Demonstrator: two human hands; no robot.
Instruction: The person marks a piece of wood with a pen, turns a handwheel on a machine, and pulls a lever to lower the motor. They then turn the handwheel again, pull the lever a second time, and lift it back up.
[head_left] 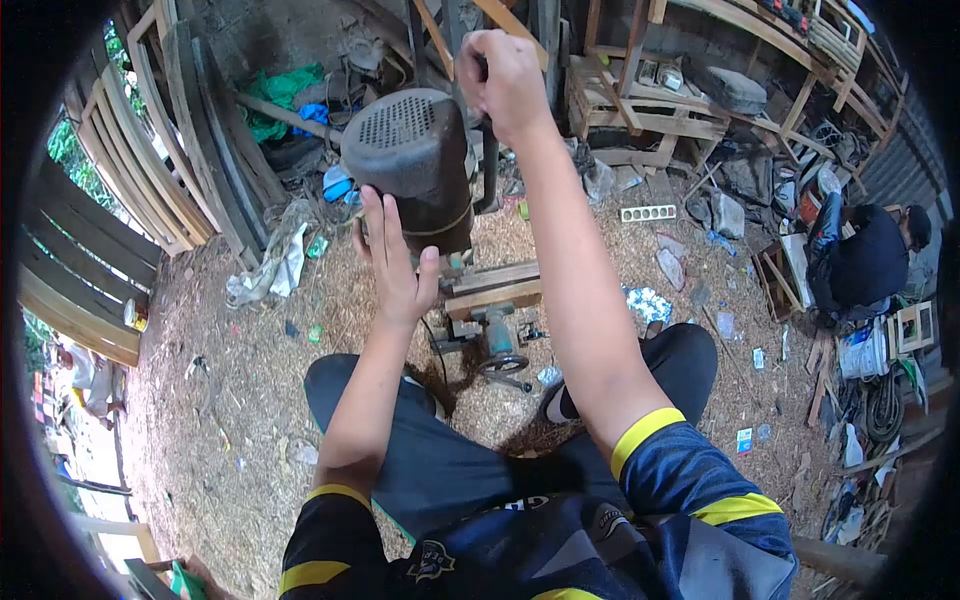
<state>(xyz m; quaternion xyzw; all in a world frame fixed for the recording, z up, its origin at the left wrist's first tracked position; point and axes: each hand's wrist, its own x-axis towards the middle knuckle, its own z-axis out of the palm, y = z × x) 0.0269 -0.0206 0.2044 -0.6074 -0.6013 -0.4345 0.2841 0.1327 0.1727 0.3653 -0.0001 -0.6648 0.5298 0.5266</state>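
Note:
A dark metal cylinder with a perforated round top stands upright in front of me. My left hand rests against its lower side, fingers stretched out and thumb apart. Raised to the right of the cylinder's top, my right hand has its fingers curled; what they hold, if anything, is hidden. Below the cylinder are wooden beams and a greenish metal part with a small handwheel, between my knees.
Wood shavings cover the ground. Wooden frames lean at the left. A wooden bench stands at the back right. A person in dark clothes sits at the far right, near a bucket. A white power strip lies behind my right forearm.

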